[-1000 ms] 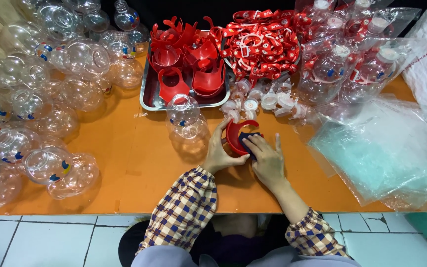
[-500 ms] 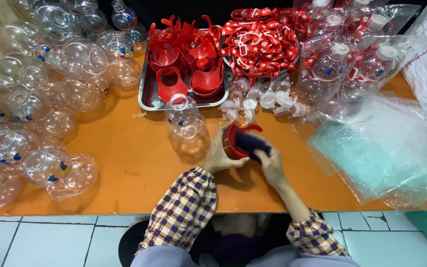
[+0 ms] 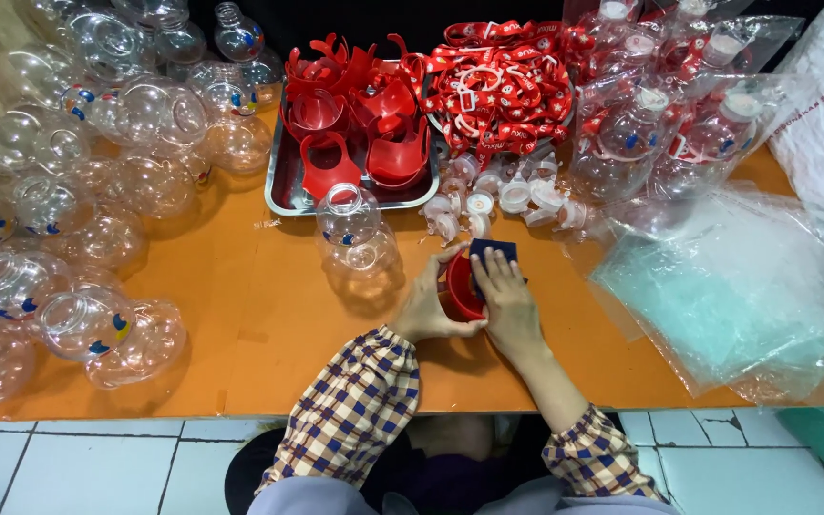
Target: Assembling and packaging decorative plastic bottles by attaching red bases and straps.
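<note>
Left hand: the left hand (image 3: 423, 307) cups the near-left side of a red plastic collar (image 3: 460, 286), thumb up along its rim, fingers closed round it and steadying it on the bench (image 3: 269, 315).
Right hand: the right hand (image 3: 507, 307) lies flat over the collar's right side, fingers stretched and pressing a dark blue pad (image 3: 493, 256) against it; the hand holds nothing else.
Change: half a second ago the right hand held the blue pad tilted across the collar's open mouth; now the pad sits at the collar's far-right rim with the fingers laid over it, and the collar has been turned a little in the left hand.
Meaning: judged from this, the pad is being rubbed or pressed round the collar, one side after another; the piece is still in hand, not set aside.
Where the piece is: mid-bench, toward the near edge, just right of a clear round bottle (image 3: 353, 229).
Around: a steel tray (image 3: 278, 186) of more red collars at the far edge; red straps (image 3: 503, 86) beside it; white caps (image 3: 517, 195) just beyond the hands; clear bottles heaped (image 3: 59, 191) at the left end; plastic bags (image 3: 727, 286) at the right end.
</note>
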